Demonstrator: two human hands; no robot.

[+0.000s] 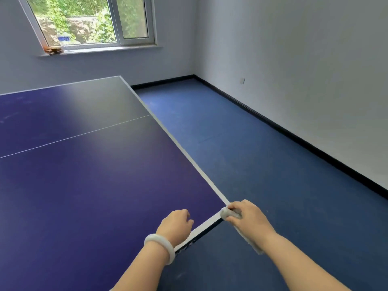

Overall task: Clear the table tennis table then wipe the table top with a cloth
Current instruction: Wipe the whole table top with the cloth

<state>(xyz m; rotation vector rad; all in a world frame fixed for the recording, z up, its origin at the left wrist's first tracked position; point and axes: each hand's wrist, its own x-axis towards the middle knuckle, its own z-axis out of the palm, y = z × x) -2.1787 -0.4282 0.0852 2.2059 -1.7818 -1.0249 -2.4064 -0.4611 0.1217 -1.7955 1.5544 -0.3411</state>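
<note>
The blue table tennis table [88, 181] fills the left and middle of the head view, with white edge lines and a thin centre line. My right hand [247, 215] grips a pale cloth [231, 213] at the table's near right corner; the cloth's tail hangs down below my wrist. My left hand [176, 224], with a white bangle on the wrist, rests on the near edge with its fingers curled and holds nothing that I can see.
Blue floor [241, 148] runs along the table's right side to a white wall with a black skirting board. A window [94, 22] stands at the back left, with a small brown object [53, 50] on its sill.
</note>
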